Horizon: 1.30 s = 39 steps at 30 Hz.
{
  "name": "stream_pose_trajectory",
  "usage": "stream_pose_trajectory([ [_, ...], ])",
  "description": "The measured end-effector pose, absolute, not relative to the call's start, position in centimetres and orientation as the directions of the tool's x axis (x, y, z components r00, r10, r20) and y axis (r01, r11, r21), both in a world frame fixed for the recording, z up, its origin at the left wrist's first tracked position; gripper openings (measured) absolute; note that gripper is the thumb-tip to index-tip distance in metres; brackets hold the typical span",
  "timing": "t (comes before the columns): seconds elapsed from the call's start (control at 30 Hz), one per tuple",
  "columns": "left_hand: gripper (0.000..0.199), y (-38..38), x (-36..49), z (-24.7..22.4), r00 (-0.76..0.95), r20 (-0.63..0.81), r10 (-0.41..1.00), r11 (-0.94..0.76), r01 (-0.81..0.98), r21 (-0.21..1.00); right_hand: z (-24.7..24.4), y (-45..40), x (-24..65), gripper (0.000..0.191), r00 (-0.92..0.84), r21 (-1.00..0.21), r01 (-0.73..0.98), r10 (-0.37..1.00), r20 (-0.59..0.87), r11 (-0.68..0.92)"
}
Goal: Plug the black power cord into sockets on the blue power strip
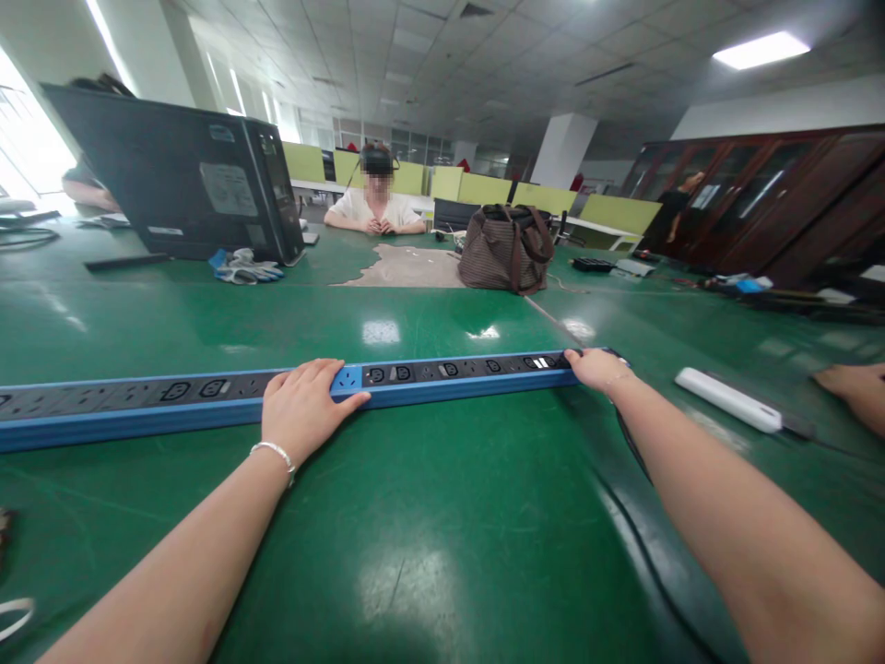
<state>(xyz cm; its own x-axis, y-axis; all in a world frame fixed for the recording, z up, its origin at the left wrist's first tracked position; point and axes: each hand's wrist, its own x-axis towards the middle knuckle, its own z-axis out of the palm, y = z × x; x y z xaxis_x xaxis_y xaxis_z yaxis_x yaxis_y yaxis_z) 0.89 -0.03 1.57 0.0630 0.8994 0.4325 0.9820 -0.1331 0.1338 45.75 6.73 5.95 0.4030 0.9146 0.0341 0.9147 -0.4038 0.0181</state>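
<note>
A long blue power strip (470,371) with black and blue sockets lies across the green table, running out of view on the left. My left hand (308,406) is wrapped over its middle, fingers on the far side and thumb along the near edge beside a blue socket. Near the strip's right end, my right hand (595,367) grips it, with the thumb on top and the other fingers partly hidden. From that end a black cable (643,544) trails below my right forearm toward the table's near side.
A white power strip (729,398) lies to the right, near another person's hand (854,392). Farther back are a black computer case (186,184), work gloves (245,267) and a brown bag (508,249). Someone in a white top (377,207) sits across the green table (442,516).
</note>
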Motion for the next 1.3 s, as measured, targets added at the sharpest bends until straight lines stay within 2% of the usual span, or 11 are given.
stream_pose_trajectory([
  [0.17, 0.059, -0.1, 0.9, 1.6, 0.058, 0.419, 0.906, -0.122, 0.984, 0.128, 7.0, 7.1, 45.5, 0.059, 0.469, 0.033, 0.882, 0.870, -0.153, -0.470],
  [0.4, 0.059, -0.1, 1.0, 1.8, 0.051, 0.406, 0.913, -0.112, 0.985, 0.128, 6.9, 6.4, 44.9, 0.057, 0.453, 0.102, 0.888, 0.891, -0.031, -0.448],
  [0.53, 0.060, -0.2, 1.0, 1.8, 0.056, 0.410, 0.910, -0.118, 0.985, 0.126, 6.5, 6.4, 45.6, 0.057, 0.368, 0.129, 0.923, 0.929, -0.032, -0.362],
  [0.67, 0.061, -0.2, 0.9, 1.7, 0.062, 0.419, 0.906, -0.122, 0.985, 0.118, 5.9, 6.6, 46.7, 0.058, 0.303, 0.107, 0.948, 0.953, -0.015, -0.299],
  [1.3, 0.062, 0.1, 0.9, 1.6, 0.055, 0.412, 0.910, -0.119, 0.984, 0.132, 6.1, 5.8, 46.6, 0.054, 0.314, 0.087, 0.946, 0.949, 0.012, -0.314],
])
